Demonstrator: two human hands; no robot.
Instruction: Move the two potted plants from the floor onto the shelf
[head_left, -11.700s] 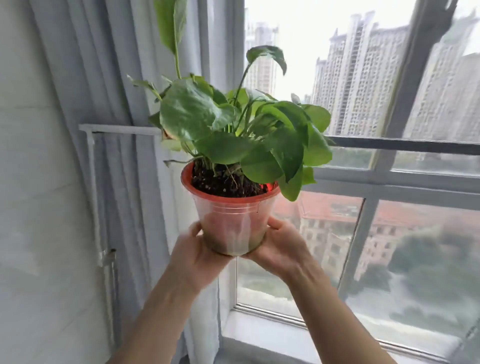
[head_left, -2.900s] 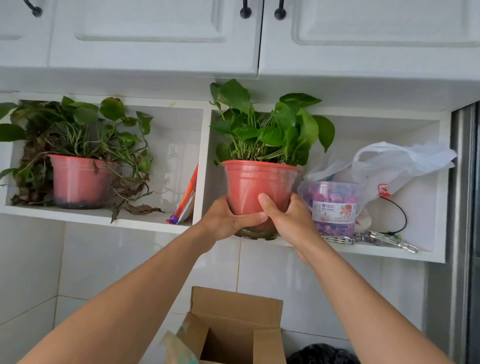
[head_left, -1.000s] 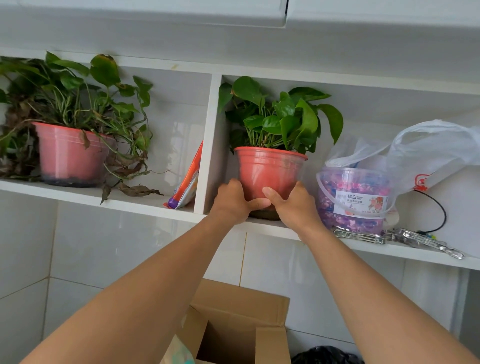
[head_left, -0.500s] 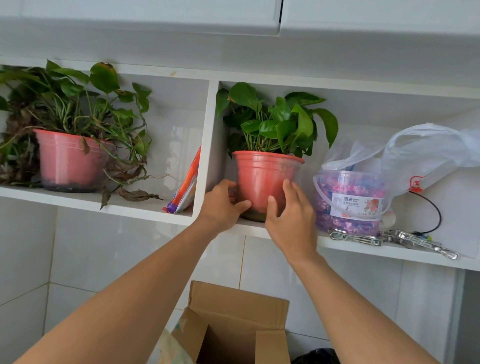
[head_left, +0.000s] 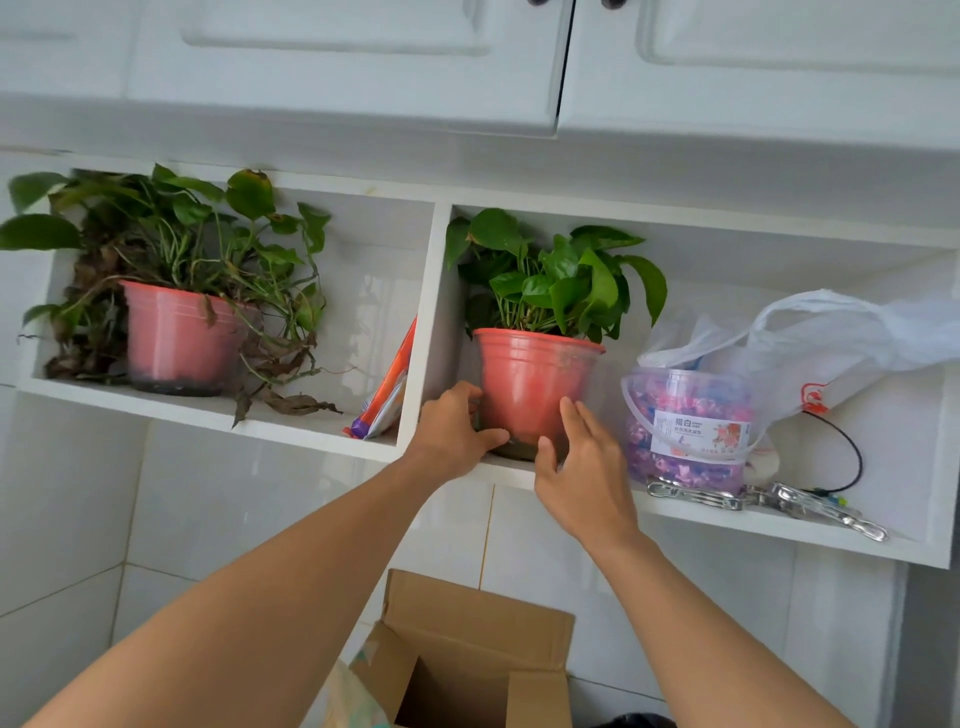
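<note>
An open cardboard box (head_left: 467, 654) is sitting nearest, low in the view under the two forearms, which are reaching up and forward to the shelf (head_left: 311, 439). The left hand (head_left: 454, 431) is curling loosely against the lower left side of the red pot (head_left: 535, 389), thumb at its base, fingers touching the wall without clamping it. The right hand (head_left: 582, 467) is lying open, fingers spread and pointing up, its fingertips just at the pot's lower right side.

The pot is standing upright on the floor of the right compartment, close to the divider (head_left: 428, 332), its long axis vertical, rim up, green leaves (head_left: 561, 280) rising toward the compartment's ceiling. Just beside it on the right a clear plastic tub (head_left: 691, 421) with a printed label is sitting, with a white plastic bag (head_left: 831, 338) behind and metal clips (head_left: 769, 504) at the front edge.

In the left compartment the second pot (head_left: 176, 338) is standing upright too, its vines (head_left: 171, 228) trailing with dry brown leaves, a flat packet (head_left: 389, 389) leaning on the divider. White tiles are covering the wall below; white cabinet doors (head_left: 311, 52) are hanging above.
</note>
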